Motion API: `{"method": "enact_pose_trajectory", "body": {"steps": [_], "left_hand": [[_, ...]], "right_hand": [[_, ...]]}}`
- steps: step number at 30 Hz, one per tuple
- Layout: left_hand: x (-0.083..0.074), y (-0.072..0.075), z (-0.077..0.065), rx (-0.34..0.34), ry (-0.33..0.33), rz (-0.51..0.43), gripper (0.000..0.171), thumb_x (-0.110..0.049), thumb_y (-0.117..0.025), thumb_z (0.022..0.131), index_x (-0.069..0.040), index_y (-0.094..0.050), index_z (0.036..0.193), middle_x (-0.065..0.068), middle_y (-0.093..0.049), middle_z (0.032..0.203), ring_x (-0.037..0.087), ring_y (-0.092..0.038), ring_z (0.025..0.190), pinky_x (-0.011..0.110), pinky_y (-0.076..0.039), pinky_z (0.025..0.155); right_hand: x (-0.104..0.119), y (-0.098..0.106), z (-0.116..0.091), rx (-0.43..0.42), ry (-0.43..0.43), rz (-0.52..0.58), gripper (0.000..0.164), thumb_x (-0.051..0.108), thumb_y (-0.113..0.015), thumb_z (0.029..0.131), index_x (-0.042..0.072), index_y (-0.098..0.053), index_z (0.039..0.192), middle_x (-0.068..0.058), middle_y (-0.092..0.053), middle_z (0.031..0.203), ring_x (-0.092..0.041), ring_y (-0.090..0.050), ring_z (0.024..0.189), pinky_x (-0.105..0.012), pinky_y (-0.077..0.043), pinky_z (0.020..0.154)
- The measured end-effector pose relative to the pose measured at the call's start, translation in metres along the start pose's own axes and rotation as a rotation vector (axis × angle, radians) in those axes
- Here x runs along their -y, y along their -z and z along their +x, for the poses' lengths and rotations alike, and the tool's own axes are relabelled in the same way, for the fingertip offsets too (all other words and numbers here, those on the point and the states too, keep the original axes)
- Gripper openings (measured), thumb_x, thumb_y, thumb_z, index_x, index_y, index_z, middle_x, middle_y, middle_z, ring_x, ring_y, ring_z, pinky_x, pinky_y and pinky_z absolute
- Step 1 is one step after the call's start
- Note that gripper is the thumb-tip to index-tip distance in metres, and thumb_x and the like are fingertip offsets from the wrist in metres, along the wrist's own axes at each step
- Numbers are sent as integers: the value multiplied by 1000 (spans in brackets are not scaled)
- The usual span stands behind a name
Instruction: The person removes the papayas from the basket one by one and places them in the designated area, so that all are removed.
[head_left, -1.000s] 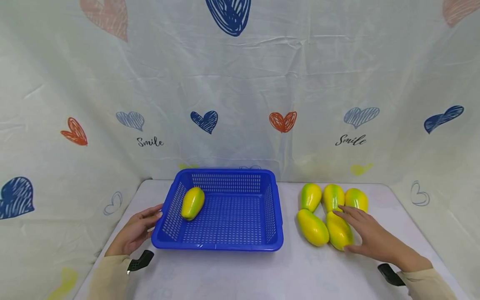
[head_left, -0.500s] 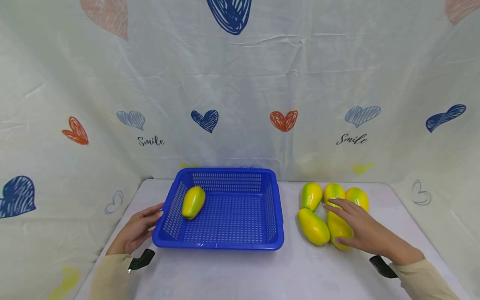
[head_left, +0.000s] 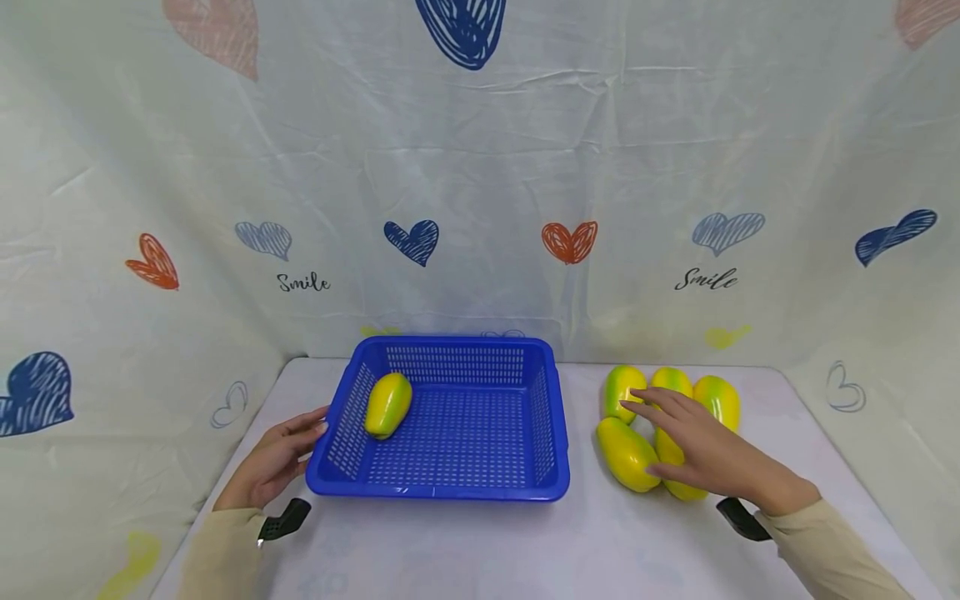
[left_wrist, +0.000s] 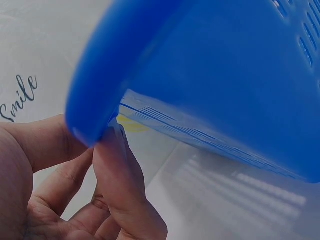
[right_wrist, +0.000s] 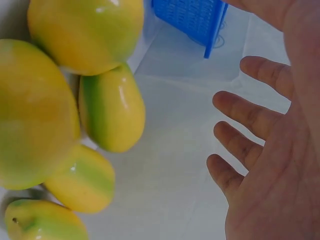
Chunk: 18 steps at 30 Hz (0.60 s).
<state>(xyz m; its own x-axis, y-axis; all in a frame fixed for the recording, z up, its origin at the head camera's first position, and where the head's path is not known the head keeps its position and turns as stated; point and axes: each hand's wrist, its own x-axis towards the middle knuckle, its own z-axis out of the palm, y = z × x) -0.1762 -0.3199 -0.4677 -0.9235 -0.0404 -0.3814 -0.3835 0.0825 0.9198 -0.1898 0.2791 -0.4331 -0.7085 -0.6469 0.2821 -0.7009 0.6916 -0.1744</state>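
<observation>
A blue plastic basket (head_left: 450, 492) with slotted walls sits at the table's middle left. One yellow-green mango (head_left: 387, 406) lies inside it, near the left wall. My left hand (head_left: 272, 461) pinches the basket's left rim; in the left wrist view, fingers (left_wrist: 120, 180) meet its edge from below and from the side. Over the group of mangoes on the right hovers my right hand (head_left: 708, 446), fingers spread and nothing held. It partly covers the rear and front-right mangoes, while the front-left mango (head_left: 626, 454) shows beside its thumb. The right wrist view has the bare palm (right_wrist: 275, 165) apart from the fruit.
A white table (head_left: 480, 554) carries everything. Behind it hangs a pale curtain (head_left: 480, 167) printed with hearts and "Smile". Black wrist cameras sit on both wrists, the right one (head_left: 742, 518) close over the table.
My right hand has moved left across the mangoes, from the front-right one toward the left pair. The left hand, the basket and the fruit have stayed put.
</observation>
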Motion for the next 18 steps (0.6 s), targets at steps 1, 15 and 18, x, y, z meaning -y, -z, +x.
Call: {"method": "enact_pose_trajectory", "body": {"steps": [1,15,18], "left_hand": [[0,0,0,-1,0,1,66,-23,-58,111,-2,-29,166,-8,-65,124,10,-64,106,26,-59,90],[-2,0,0,1,2,17,66,-24,-58,111,-2,-28,166,-7,-65,125,10,-64,105,26,-59,90],[-1,0,0,2,3,18,66,-23,-57,111,-2,-27,166,-7,-64,126,10,-64,104,26,-59,90]], "right_hand": [[1,1,2,3,3,7,84,28,-96,77,14,-57,149,-13,-56,151,-37,-50,137,-66,-44,105],[17,6,31,82,18,16,82,25,-93,83,12,-53,153,-15,-52,155,-40,-47,141,-65,-44,112],[20,4,37,84,36,27,82,25,-92,83,13,-53,154,-15,-51,156,-40,-46,142,-65,-43,112]]}}
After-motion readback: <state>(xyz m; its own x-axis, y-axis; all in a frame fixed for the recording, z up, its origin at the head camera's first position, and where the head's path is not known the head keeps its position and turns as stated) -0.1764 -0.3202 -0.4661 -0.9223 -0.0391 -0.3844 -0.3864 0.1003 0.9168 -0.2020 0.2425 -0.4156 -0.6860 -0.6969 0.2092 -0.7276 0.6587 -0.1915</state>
